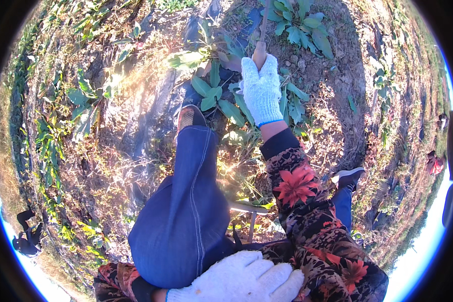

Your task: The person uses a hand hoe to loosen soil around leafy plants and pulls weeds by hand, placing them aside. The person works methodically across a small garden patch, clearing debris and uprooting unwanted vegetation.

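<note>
My right hand (262, 88), in a white knitted glove with a blue edge, is closed round the wooden handle (259, 54) of a long tool. The tool's shaft (264, 26) runs up past the top of the picture, so its head is hidden. Broad-leaved green plants (211, 94) grow beside and under this hand. Lower down, my left hand (245, 279), gloved the same way, lies across my lap with its fingers held together; nothing shows in it, and its palm side is hidden.
Another leafy plant (305, 30) grows at the upper right of the tool. My shoe (191, 117) is on the ground near dark plastic sheeting (190, 94). A small wooden stool (249, 208) shows beneath me. Other people are far off, at the lower left (28, 236) and right (435, 163).
</note>
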A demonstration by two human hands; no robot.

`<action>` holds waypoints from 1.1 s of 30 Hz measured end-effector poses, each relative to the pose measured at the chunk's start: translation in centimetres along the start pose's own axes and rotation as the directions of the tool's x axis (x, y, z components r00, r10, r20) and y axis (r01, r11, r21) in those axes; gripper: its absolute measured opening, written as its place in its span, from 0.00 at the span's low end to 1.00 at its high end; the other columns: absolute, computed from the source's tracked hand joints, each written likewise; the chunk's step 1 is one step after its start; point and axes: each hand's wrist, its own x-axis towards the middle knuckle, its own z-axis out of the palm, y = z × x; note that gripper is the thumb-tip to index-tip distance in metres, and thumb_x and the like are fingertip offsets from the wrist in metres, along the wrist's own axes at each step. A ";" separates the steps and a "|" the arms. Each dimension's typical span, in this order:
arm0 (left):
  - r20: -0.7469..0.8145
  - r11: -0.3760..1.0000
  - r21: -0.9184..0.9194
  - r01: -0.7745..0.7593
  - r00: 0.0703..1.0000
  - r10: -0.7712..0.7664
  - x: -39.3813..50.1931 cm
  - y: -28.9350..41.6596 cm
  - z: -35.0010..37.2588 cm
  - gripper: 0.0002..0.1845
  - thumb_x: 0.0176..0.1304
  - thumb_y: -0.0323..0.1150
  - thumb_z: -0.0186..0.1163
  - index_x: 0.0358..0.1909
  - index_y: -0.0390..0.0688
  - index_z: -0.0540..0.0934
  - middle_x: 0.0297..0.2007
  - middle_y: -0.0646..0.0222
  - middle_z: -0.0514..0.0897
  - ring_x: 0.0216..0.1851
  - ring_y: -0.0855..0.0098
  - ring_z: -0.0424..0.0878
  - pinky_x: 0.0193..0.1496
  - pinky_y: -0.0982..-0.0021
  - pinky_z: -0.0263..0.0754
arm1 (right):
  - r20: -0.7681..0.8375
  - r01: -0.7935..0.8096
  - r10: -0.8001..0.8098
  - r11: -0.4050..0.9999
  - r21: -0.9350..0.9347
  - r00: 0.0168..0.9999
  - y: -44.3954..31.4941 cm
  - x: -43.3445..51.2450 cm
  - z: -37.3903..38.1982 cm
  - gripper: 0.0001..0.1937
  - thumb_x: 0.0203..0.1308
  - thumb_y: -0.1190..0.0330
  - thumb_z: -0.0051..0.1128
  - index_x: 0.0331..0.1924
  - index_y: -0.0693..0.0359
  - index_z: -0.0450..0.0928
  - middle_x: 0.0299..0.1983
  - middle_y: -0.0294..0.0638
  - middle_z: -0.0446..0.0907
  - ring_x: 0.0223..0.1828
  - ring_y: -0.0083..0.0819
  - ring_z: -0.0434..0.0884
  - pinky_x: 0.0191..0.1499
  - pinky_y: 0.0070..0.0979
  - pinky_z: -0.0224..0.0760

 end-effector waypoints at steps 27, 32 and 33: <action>0.007 0.999 -0.037 0.001 1.000 -0.001 0.2 0.1 -0.8 0.14 0.59 0.37 0.59 0.46 0.45 0.80 0.32 0.71 0.77 0.32 0.66 0.79 0.37 0.63 0.72 | 0.422 -0.513 0.407 0.841 0.171 0.810 4.3 -7.5 -0.9 0.21 0.75 0.54 0.61 0.55 0.64 0.72 0.29 0.36 0.78 0.21 0.26 0.77 0.25 0.29 0.75; 0.043 0.998 0.007 -0.060 0.997 0.060 0.1 0.1 -0.7 0.14 0.60 0.37 0.60 0.46 0.45 0.80 0.32 0.71 0.77 0.32 0.66 0.79 0.37 0.63 0.72 | 0.232 -0.123 0.039 0.924 0.361 0.972 -1.1 -2.7 -1.6 0.16 0.77 0.58 0.59 0.50 0.61 0.69 0.28 0.34 0.76 0.22 0.20 0.76 0.24 0.24 0.73; 0.043 0.999 -0.017 -0.046 0.998 0.047 0.1 0.1 -0.6 0.13 0.60 0.37 0.60 0.45 0.45 0.80 0.32 0.71 0.77 0.32 0.66 0.79 0.37 0.63 0.72 | 0.212 -0.074 -0.019 0.902 0.426 0.977 -1.2 -2.3 -1.5 0.15 0.78 0.59 0.59 0.49 0.60 0.68 0.28 0.33 0.76 0.23 0.19 0.76 0.24 0.22 0.73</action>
